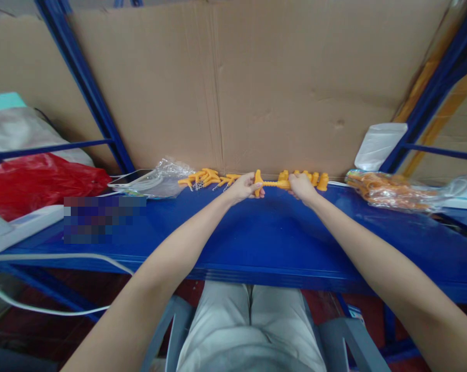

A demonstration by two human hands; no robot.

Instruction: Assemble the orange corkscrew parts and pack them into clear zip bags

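My left hand [244, 188] is closed around a yellow T-shaped handle [258, 181] near the back of the blue table. From this handle a twisted yellow shaft [271, 184] runs right to a yellow sleeve-like piece [283, 183], which my right hand [302, 187] grips. Whether the shaft enters the sleeve or only meets it I cannot tell. Left of my left hand lie several yellow T-shaped handles [209, 176], some with small metal chains. Several stubby yellow cylinders [323, 182] stand in a row behind and right of my right hand.
A clear plastic bag of orange-yellow parts [388, 190] lies at the right. On the left are a phone [130, 179], clear plastic wrap [167, 178] and a red bag [47, 181]. Cardboard [257, 88] backs the blue table [272, 237]; a white cable [63, 256] crosses its left front edge.
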